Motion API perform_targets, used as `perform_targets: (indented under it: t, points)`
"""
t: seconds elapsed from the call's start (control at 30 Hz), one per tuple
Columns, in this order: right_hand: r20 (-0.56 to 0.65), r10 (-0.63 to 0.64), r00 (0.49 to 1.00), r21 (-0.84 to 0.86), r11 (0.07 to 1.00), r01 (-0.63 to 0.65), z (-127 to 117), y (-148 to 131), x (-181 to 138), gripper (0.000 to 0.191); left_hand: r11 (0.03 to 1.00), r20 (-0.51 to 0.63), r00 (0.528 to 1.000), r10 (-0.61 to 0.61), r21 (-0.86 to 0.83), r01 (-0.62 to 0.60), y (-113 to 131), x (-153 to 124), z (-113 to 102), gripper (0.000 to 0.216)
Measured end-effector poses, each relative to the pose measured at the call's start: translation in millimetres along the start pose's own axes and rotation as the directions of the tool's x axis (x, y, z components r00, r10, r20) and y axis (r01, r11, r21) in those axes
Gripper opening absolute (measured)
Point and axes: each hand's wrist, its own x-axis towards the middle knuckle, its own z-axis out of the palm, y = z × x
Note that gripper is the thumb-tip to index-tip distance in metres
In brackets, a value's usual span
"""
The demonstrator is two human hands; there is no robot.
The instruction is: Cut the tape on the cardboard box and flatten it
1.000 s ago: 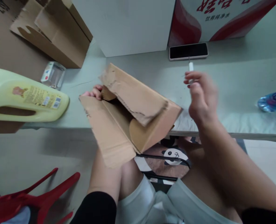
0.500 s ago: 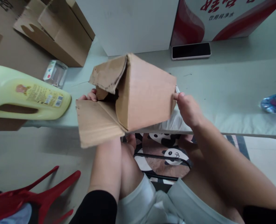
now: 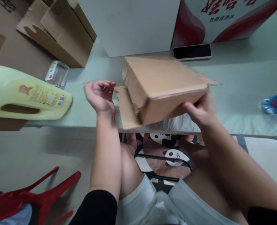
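Note:
A small brown cardboard box [image 3: 166,78] is tilted above the front of the table, with flaps hanging loose at its left end and another sticking out at the far right. My right hand [image 3: 202,109] grips it at the right end, thumb on the near side; most of those fingers are hidden behind the cardboard. Just left of the box, my left hand [image 3: 102,93] is raised palm up, fingers apart and loosely curled, holding nothing. A gap separates its fingertips from the lower left flap [image 3: 127,109].
A yellow jug [image 3: 35,93] lies at the left, beside a clear plastic container [image 3: 57,73] and an open carton [image 3: 68,31]. Behind stand a white box [image 3: 133,28] and a red-white carton [image 3: 222,22], with a phone [image 3: 192,52] before it. A bottle [image 3: 275,103] lies far right.
My left hand has let go of the box and come out to its left. The box has turned, its open left end now facing away from view. My right hand has shifted its hold.

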Motion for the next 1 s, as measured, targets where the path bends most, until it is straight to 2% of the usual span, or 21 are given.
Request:
perform_targets:
  t: [0.07, 0.13, 0.2, 0.3, 0.37, 0.43, 0.5, 0.57, 0.67, 0.8, 0.87, 0.93, 1.0]
  points:
    - [0.064, -0.007, 0.998, -0.200, 0.980, 0.019, 3.2, -0.2, -0.1, 0.071, 0.997, -0.007, 0.999, -0.039, 0.062, 0.039, -6.4, -3.9, 3.1, 0.060]
    - [0.170, 0.027, 0.985, -0.332, 0.943, 0.032, 7.6, -2.9, 0.1, 0.061, 0.980, 0.051, 0.991, -0.124, 0.160, 0.115, -15.4, -7.0, 7.3, 0.059]
    - [0.251, 0.059, 0.966, -0.368, 0.929, 0.039, 10.9, -6.8, 0.4, 0.044, 0.952, 0.144, 0.959, -0.243, 0.227, 0.207, -23.8, -9.3, 11.4, 0.058]
    - [0.260, 0.065, 0.963, -0.325, 0.945, 0.024, 12.3, -10.7, 1.3, 0.032, 0.937, 0.255, 0.906, -0.337, 0.186, 0.296, -27.5, -11.8, 16.3, 0.054]
    - [0.192, 0.049, 0.980, -0.272, 0.962, 0.006, 12.1, -9.4, 2.7, 0.026, 0.952, 0.277, 0.912, -0.304, 0.060, 0.299, -22.7, -12.8, 18.0, 0.047]
    - [0.069, 0.040, 0.997, -0.199, 0.980, -0.026, 12.5, -4.2, 4.5, 0.025, 0.955, 0.282, 0.929, -0.240, -0.103, 0.277, -14.7, -13.7, 18.6, 0.038]
    - [-0.056, 0.036, 0.998, -0.103, 0.994, -0.042, 14.1, 3.0, 6.1, 0.032, 0.947, 0.313, 0.933, -0.176, -0.207, 0.248, -7.9, -15.2, 18.9, 0.031]
    - [-0.124, 0.043, 0.991, 0.006, 0.999, -0.043, 16.7, 8.5, 7.0, 0.040, 0.950, 0.343, 0.932, -0.113, -0.236, 0.202, -5.0, -18.0, 20.4, 0.027]
    - [-0.134, 0.093, 0.987, 0.182, 0.981, -0.068, 20.1, 7.7, 6.8, 0.042, 0.966, 0.352, 0.935, -0.035, -0.227, 0.122, -7.4, -22.7, 25.8, 0.030]
    - [-0.183, 0.159, 0.970, 0.325, 0.941, -0.093, 18.9, -4.6, 6.3, 0.031, 0.960, 0.325, 0.943, 0.072, -0.278, 0.022, -13.0, -24.2, 32.4, 0.036]
    - [-0.211, 0.228, 0.950, 0.399, 0.908, -0.129, 16.4, -8.8, 6.9, 0.027, 0.954, 0.275, 0.958, 0.081, -0.300, 0.006, -13.5, -22.3, 31.7, 0.038]
    - [-0.199, 0.308, 0.930, 0.469, 0.863, -0.185, 14.5, -9.8, 7.7, 0.031, 0.958, 0.195, 0.978, 0.071, -0.286, -0.012, -12.0, -20.0, 28.0, 0.036]
    - [-0.176, 0.365, 0.914, 0.503, 0.832, -0.236, 14.2, -8.8, 8.3, 0.037, 0.963, 0.088, 0.990, 0.110, -0.255, -0.085, -8.5, -18.6, 22.3, 0.028]
